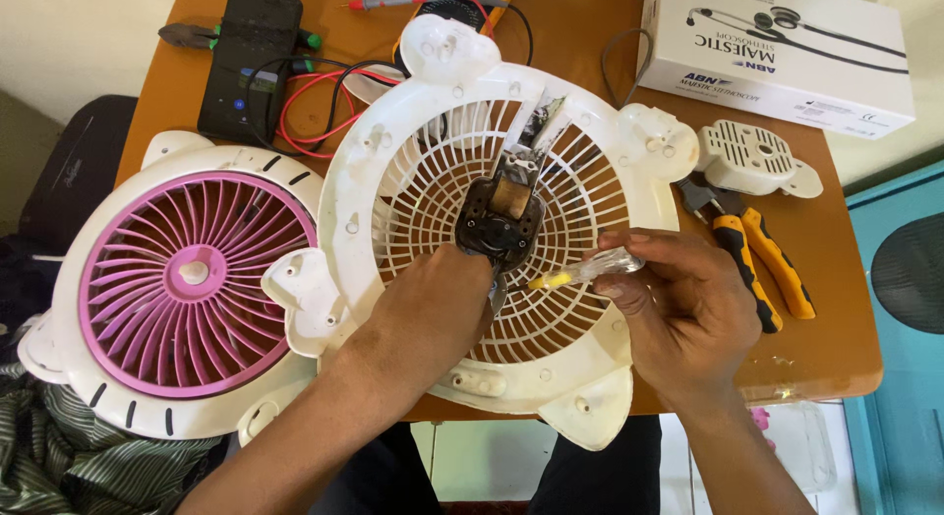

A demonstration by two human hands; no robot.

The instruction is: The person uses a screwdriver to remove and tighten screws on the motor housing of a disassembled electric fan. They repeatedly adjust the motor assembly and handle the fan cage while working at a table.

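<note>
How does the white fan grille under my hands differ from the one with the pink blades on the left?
The white grille carries a dark motor at its centre; the pink-bladed housing carries a pink fan wheel. The white grille is under both hands, left hand at the motor and right hand holding a clear-handled screwdriver; the pink one lies untouched. Both are round, white, with mounting ears.

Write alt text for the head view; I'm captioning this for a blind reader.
Two hands work on a white fan grille on an orange table: the left hand grips the dark fan motor at its centre, the right hand points a clear-handled screwdriver at it. A pink-bladed fan half lies left, orange-handled pliers right.
</note>
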